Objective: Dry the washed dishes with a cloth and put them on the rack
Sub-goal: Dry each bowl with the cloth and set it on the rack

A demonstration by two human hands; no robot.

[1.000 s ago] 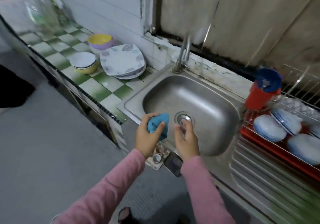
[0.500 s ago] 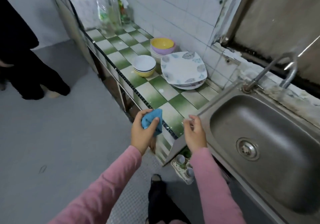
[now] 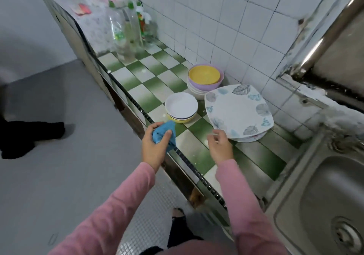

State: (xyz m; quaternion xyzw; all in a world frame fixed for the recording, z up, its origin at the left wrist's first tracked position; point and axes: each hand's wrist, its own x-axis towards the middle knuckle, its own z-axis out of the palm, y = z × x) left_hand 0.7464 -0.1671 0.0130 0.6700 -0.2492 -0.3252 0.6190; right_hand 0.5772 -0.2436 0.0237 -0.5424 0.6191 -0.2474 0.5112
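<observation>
Dishes sit on the green-and-white checked worktop (image 3: 153, 85), left of the sink (image 3: 325, 195), and I see no rack from this head view. Nearest my right hand (image 3: 220, 146) is a stack of square plates (image 3: 238, 111), white with grey and blue leaf prints; the top one overhangs those under it. That hand is released, with the fingers loosely curled and nothing in them. Its fingertips are just at the near edge of the plate stack, though I cannot tell whether they touch it.

My left hand (image 3: 155, 148) is clenched around a bunched blue cloth (image 3: 164, 132), held over the front edge of the worktop, just in front of the white bowls (image 3: 181, 105). Those are nested shallow bowls, white on top with a yellow one at the bottom, and the top bowl shows only its bare white inside. Behind them, against the tiled wall (image 3: 226, 28), a yellow bowl (image 3: 203, 74) sits inside a lilac one on top of more pale bowls, and its inside is plain yellow.

Further back stand clear plastic bottles (image 3: 126, 36) with green caps. One carries a green and white label, too blurred for me to read, and I cannot make out what the bottles hold. The steel sink basin shows its drain strainer (image 3: 343, 233).
</observation>
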